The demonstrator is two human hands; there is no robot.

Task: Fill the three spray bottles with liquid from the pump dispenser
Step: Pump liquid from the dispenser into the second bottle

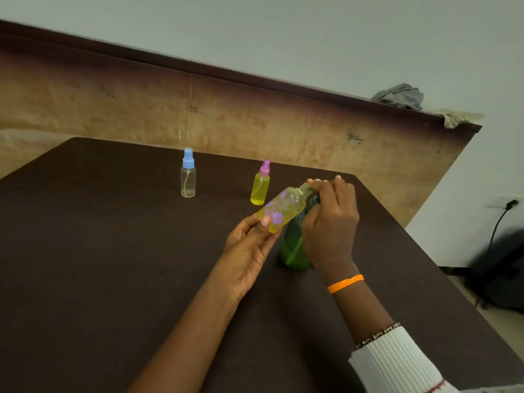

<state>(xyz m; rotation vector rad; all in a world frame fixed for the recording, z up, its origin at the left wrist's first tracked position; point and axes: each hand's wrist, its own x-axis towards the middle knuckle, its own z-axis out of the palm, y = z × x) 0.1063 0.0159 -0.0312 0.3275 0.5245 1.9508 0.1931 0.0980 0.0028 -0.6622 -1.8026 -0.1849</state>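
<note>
My left hand [249,248] holds a clear flower-printed bottle [283,208] by its base, tilted with its uncapped neck up and to the right; yellow liquid lies inside. My right hand [330,219] rests over the top of the green pump dispenser [293,248], fingers curled at the bottle's neck; the pump head is mostly hidden. A pink-capped spray bottle [261,184] full of yellow liquid stands just behind. Farther left stands a blue-capped spray bottle [188,174], clear and nearly empty.
The dark brown table [113,265] has its far edge near a worn brown wall panel [255,114]. A grey cloth [399,96] lies on the panel's ledge. A dark bag [499,273] sits on the floor at right.
</note>
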